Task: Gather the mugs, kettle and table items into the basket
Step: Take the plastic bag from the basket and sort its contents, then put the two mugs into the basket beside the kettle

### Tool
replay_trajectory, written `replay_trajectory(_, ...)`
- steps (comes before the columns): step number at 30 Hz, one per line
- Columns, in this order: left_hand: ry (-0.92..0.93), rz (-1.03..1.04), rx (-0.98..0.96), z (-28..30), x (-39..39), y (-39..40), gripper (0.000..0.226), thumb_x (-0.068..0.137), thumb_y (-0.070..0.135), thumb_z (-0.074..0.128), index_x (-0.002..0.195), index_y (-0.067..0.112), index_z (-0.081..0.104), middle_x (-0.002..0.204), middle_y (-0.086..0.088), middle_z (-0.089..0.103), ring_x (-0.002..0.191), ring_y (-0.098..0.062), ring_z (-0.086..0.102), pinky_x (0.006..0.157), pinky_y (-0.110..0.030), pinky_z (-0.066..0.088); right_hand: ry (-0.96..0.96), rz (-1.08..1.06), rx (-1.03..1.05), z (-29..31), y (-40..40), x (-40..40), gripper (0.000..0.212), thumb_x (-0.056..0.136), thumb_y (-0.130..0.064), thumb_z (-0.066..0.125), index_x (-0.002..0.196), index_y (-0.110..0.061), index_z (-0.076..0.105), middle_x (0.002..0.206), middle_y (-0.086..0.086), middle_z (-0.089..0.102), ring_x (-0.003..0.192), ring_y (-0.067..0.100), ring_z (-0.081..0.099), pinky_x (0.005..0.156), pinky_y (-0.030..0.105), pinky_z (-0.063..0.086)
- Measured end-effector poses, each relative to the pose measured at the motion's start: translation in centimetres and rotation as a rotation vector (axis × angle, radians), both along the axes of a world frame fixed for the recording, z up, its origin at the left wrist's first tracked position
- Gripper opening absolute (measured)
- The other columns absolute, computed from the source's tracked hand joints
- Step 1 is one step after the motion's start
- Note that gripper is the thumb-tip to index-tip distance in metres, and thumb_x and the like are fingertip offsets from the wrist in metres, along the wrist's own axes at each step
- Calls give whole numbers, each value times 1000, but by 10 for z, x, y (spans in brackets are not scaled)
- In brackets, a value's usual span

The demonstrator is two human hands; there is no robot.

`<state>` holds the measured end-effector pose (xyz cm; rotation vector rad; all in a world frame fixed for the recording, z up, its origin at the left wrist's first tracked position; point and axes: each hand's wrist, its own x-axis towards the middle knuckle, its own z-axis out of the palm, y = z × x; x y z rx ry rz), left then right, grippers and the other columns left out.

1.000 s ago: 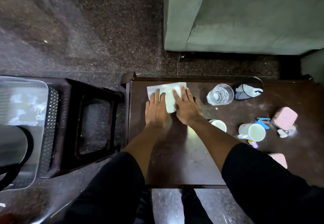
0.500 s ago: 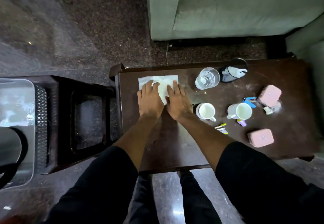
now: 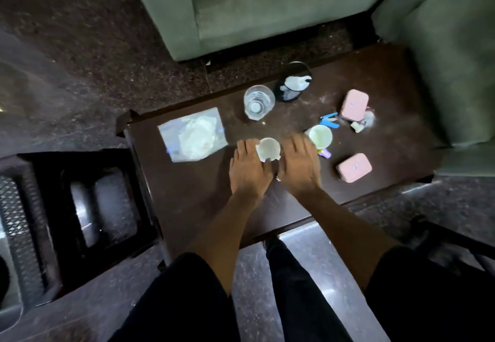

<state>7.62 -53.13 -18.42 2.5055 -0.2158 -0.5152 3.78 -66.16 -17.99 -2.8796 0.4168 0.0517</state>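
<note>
A white mug (image 3: 268, 149) is seen at mid-frame on the dark wooden table (image 3: 203, 197), flanked by both hands. The left hand (image 3: 249, 169) is laid against its left side and the right hand (image 3: 300, 166) just to its right, fingers spread loosely; whether the mug is actually gripped can't be told, since it's all a bit blurred. A second mug (image 3: 320, 136) is found right of the fingers, with a small purple item (image 3: 325, 153) beside it. Further up, a clear glass (image 3: 258, 102) and a dark jug-like container (image 3: 293, 84) are placed. A clear plastic bag (image 3: 193, 134) lies flat at the left. Two pink boxes (image 3: 354, 104) (image 3: 354, 167) and a blue clip-like thing (image 3: 330, 121) are spotted at the right.
</note>
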Motion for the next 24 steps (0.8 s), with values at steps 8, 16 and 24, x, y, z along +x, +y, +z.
replay_trajectory(8, 22, -124, 319, -29, 3, -54, 74, 83, 49, 73, 146, 27, 42, 144, -8, 45, 124, -31, 53, 99, -43, 49, 326, -194, 104, -22, -92, -2, 85, 77, -20, 73, 155, -30, 41, 157, 19, 33, 131, 48, 42, 109, 53, 40)
replay_trajectory(16, -110, -150, 405, -35, 9, -48, 69, 85, 49, 77, 141, 23, 45, 141, -7, 48, 125, -27, 52, 101, -40, 48, 221, 245, 265, -26, -92, 16, 74, 75, 1, 61, 145, -22, 58, 158, 14, 38, 141, 39, 43, 113, 42, 44)
replay_trajectory(24, -87, -376, 296, -36, 17, -40, 43, 96, 12, 57, 137, 25, 54, 153, -2, 42, 150, -25, 33, 118, -40, 34, 188, -11, 399, -27, -69, 14, 77, 84, -1, 66, 156, -10, 41, 153, 16, 43, 142, 36, 44, 118, 44, 39)
